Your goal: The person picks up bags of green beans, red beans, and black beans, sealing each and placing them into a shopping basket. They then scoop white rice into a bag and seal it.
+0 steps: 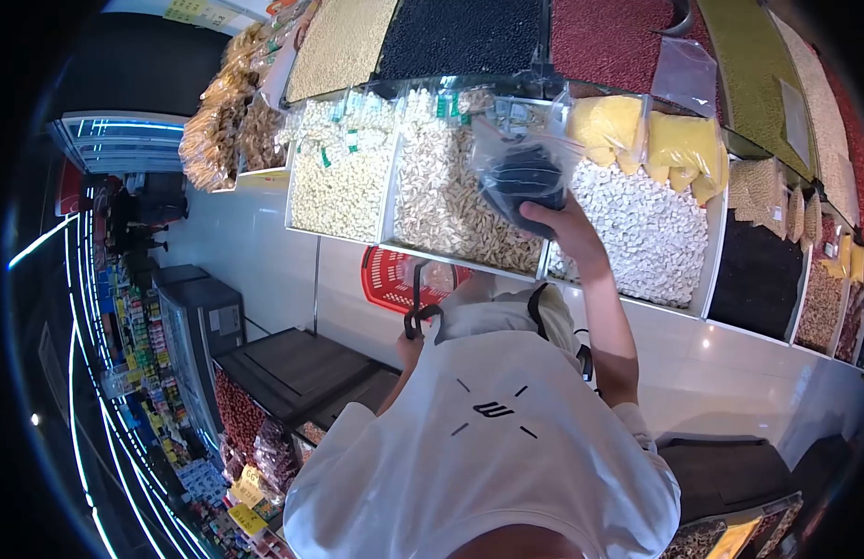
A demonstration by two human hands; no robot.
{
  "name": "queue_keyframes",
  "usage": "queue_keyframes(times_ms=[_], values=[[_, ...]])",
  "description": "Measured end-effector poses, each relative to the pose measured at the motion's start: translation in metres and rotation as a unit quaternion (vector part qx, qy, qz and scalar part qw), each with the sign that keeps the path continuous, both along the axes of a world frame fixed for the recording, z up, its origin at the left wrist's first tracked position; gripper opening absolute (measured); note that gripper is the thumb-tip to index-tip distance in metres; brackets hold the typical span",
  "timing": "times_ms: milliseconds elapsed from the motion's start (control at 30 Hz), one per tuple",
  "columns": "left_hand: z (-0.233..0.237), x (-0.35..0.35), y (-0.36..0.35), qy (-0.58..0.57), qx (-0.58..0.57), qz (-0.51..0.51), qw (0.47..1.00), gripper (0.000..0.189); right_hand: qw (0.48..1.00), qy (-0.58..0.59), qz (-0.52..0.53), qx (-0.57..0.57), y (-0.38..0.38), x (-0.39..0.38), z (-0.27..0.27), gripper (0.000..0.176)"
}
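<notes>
My right hand [571, 228] is closed on a clear plastic bag [523, 172] with dark contents, whose kind I cannot make out. It holds the bag above a bin of pale, elongated dried pieces [441, 191], close to a bin of white chunks [637, 228]. Down by my left side, my left hand [410, 347] is wrapped round the black handle [417, 293] of a red shopping basket [383, 279]. Inside the basket something in clear plastic shows, partly hidden by my body.
Yellow-filled bags [683, 144] lie on the white chunks. Behind are bins of black beans [460, 37], red beans [599, 47] and green beans [753, 65]. Round pale pieces [334, 186] fill a bin at left. A dark counter [301, 368] stands behind my left side.
</notes>
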State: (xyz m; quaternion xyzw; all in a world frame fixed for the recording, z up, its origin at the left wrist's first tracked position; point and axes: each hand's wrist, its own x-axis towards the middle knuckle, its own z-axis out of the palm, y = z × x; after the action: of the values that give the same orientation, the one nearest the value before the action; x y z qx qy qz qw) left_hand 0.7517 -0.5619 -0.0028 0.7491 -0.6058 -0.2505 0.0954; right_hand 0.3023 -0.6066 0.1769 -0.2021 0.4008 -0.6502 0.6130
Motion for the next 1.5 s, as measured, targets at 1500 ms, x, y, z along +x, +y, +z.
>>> queue_keyframes(times_ms=[1500], values=[[0.209, -0.202, -0.279, 0.595, 0.163, -0.308, 0.725, 0.036, 0.94, 0.318, -0.116, 0.031, -0.111, 0.126, 0.057, 0.065]])
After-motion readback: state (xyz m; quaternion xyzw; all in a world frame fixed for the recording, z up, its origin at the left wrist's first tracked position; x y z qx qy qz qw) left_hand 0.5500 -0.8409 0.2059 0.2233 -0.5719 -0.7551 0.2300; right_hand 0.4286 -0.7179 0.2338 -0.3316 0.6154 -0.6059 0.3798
